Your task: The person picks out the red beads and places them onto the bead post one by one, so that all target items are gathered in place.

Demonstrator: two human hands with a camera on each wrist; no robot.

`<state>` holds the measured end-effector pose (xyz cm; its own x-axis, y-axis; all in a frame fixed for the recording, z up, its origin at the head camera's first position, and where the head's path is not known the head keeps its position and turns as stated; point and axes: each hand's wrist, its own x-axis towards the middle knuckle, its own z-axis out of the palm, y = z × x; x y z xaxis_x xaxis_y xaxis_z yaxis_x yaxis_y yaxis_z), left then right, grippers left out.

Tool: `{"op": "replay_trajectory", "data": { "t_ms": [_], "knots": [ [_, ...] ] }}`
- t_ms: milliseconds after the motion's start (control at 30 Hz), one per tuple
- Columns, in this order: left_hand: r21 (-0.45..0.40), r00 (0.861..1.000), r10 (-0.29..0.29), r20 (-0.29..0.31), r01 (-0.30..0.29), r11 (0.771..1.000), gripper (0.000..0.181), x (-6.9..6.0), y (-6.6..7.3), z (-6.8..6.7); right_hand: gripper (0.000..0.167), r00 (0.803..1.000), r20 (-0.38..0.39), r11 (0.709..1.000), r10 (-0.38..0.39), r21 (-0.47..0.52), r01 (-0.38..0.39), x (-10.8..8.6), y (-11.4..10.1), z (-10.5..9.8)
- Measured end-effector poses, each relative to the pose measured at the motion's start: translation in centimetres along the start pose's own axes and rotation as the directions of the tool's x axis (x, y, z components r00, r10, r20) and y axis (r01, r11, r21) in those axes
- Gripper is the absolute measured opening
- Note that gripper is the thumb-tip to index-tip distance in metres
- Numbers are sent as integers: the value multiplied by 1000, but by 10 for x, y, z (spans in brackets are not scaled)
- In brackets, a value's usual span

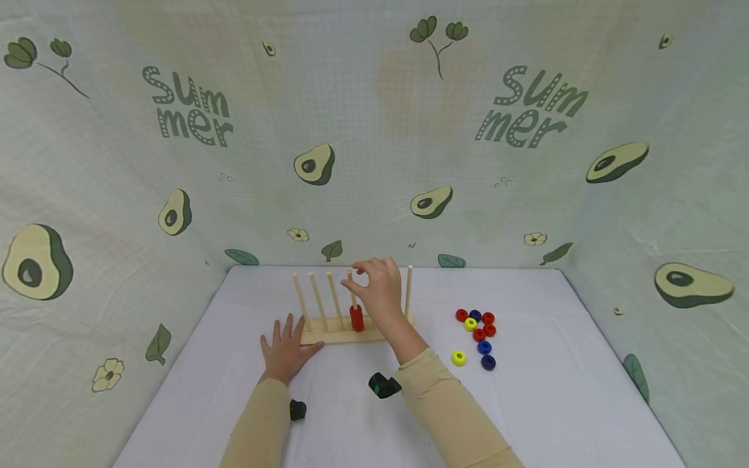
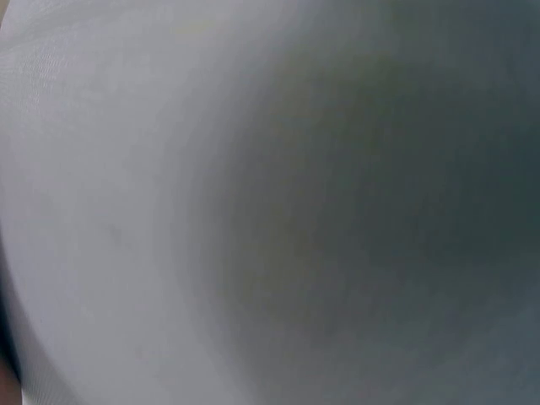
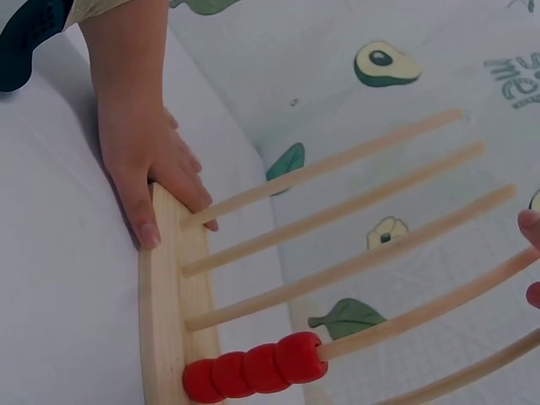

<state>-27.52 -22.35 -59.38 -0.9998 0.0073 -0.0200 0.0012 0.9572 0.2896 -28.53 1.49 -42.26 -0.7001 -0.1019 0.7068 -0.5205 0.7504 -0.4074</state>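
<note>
In the head view, the person's left hand (image 1: 285, 356) grips the left end of a wooden rack (image 1: 345, 337) on the white table (image 1: 205, 396), thumb along its front edge. The right hand (image 1: 379, 294) is at the top of the fourth peg (image 1: 353, 298) from the left, thumb and forefinger parted on either side of it, grasping no bead. Red beads (image 1: 356, 318) are stacked at that peg's foot. Right of the rack lie four loose red beads (image 1: 489, 330), three blue beads (image 1: 488, 363) and two yellow beads (image 1: 459, 358). The left wrist view is mostly blurred pale surface and shadow; the grip cannot be told there. The right wrist view shows four beads in the stack, the left thumb and fingers on opposite sides of the rack's end, and the right fingertips (image 3: 530, 228) at the picture's edge.
</note>
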Motion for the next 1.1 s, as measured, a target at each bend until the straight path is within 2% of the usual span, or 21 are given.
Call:
{"op": "replay_trajectory", "data": {
  "t_ms": [167,267,400,600,1100],
  "knots": [
    [4,1000,13,-6,-13,1000,103,1,-3,4,31,1000,5,999,-5,36,5,-2,1,-2],
    [1,1000,14,-5,-14,1000,102,0,-2,3,30,1000,-1,996,-19,91,19,-4,3,-3],
    [-1,1000,9,0,-9,1000,100,-1,0,0,31,997,-33,983,-64,169,68,-9,6,-4],
    [4,1000,6,-10,-6,1000,99,-2,0,1,30,985,-108,966,-131,210,152,-19,12,-9],
    [-2,1000,22,-14,-22,1000,99,-3,2,-6,30,995,-94,968,-16,250,39,-50,24,-27]
  ]
}}
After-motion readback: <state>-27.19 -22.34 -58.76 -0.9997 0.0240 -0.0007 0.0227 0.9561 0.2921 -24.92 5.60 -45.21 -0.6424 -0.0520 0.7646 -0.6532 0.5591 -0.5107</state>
